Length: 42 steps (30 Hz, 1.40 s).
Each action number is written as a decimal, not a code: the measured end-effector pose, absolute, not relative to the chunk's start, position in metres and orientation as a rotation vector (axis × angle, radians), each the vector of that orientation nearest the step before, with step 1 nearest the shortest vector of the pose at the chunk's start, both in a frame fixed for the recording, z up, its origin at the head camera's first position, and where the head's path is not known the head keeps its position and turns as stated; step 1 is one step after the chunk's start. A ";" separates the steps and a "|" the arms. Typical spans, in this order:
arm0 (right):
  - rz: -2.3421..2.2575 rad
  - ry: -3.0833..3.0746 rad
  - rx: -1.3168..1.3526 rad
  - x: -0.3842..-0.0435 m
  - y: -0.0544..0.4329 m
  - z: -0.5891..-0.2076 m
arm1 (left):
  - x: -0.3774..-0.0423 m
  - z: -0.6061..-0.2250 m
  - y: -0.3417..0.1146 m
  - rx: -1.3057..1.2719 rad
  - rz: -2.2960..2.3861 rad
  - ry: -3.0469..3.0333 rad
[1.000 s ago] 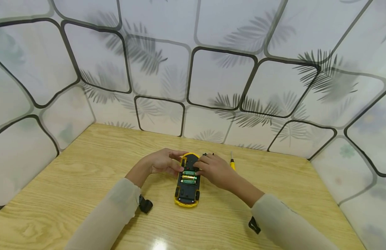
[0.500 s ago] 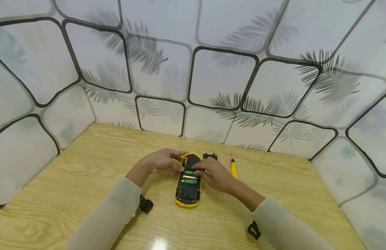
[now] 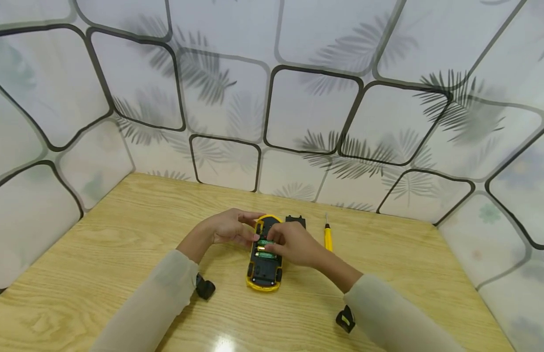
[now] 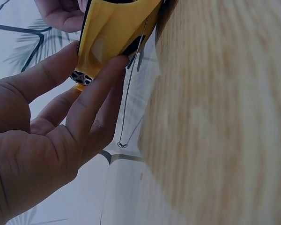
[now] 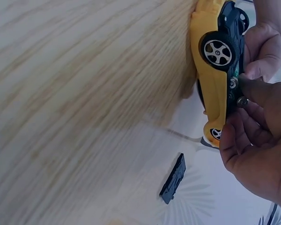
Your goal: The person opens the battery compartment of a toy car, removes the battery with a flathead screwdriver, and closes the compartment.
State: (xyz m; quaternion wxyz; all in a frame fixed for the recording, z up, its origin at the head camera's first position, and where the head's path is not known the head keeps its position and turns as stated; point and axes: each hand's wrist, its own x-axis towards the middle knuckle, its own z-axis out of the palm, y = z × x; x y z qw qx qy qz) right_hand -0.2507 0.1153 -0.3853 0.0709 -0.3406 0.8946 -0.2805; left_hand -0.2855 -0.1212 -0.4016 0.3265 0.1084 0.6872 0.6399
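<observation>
A yellow toy car [image 3: 264, 278] lies wheels-up on the table, its black underside showing. My left hand [image 3: 229, 229] grips its side between thumb and fingers, as the left wrist view also shows. Several green batteries [image 3: 265, 255] lie across the uncovered battery compartment. Over that compartment my right hand [image 3: 293, 243] has its thumb and fingers bent, pinching a battery [image 5: 242, 101] whose metal end sticks up between them in the right wrist view. The right fingers hide part of the upper batteries.
A black battery cover [image 3: 296, 221] lies just beyond the right hand. To its right is a yellow-handled screwdriver [image 3: 328, 235], tip pointing to the back. A thin wire [image 4: 125, 101] with a looped end extends from the car. Patterned walls [image 3: 228, 166] border the wooden table [image 3: 135, 234].
My right hand has moved left and farther over the batteries, uncovering the black cover and more of the screwdriver. The left hand and the car have stayed in place.
</observation>
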 end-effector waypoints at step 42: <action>-0.523 2.865 -0.955 -0.297 0.177 -0.400 | -0.286 -0.400 -0.120 0.251 1.654 1.833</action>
